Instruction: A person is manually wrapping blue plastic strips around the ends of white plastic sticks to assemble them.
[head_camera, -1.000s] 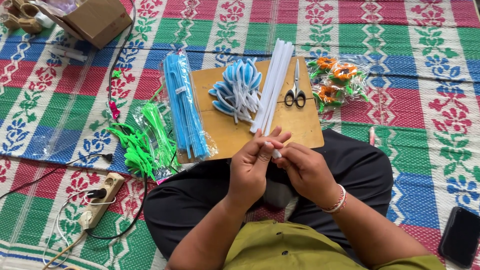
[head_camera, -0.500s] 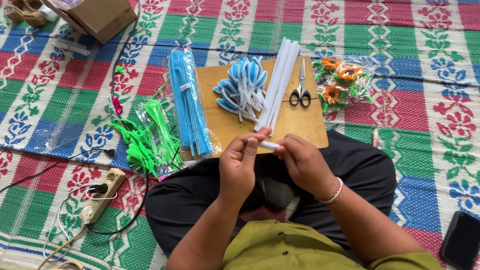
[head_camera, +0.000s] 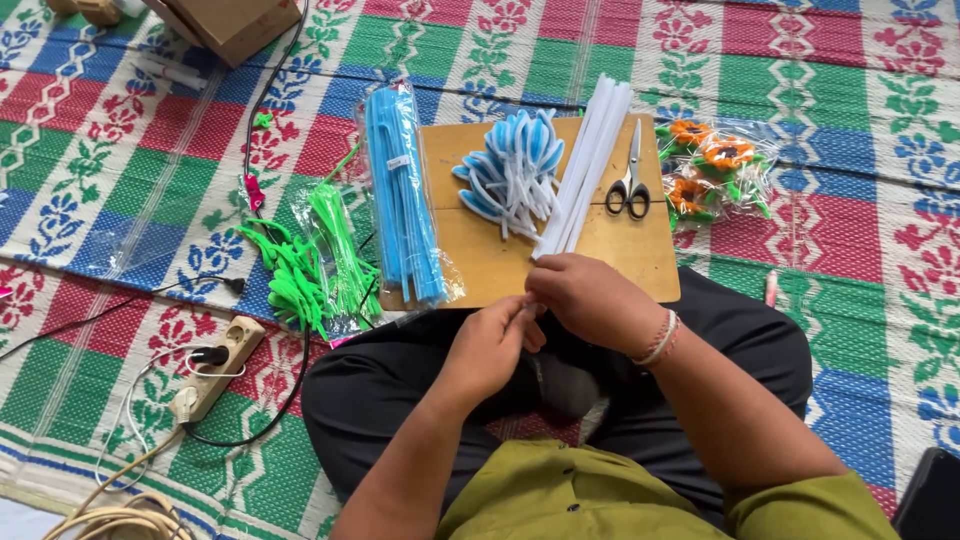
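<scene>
My left hand (head_camera: 487, 347) and my right hand (head_camera: 588, 298) meet over my lap at the near edge of a wooden board (head_camera: 480, 255). Both pinch a short white pipe cleaner piece (head_camera: 528, 306), mostly hidden between the fingers. On the board lie a pile of bent blue and white pipe cleaner shapes (head_camera: 510, 173), a bundle of straight white pipe cleaners (head_camera: 588, 165) and a pair of scissors (head_camera: 629, 180).
A bag of blue pipe cleaners (head_camera: 402, 195) and green pipe cleaners (head_camera: 312, 262) lie left of the board. Orange flowers in plastic (head_camera: 715, 170) sit on its right. A power strip (head_camera: 212, 380) with cables, a cardboard box (head_camera: 235, 22) and a patterned mat (head_camera: 820, 100) surround me.
My right hand has moved over the left, covering the white piece that was held out between both hands. The view has shifted slightly, so everything sits further right.
</scene>
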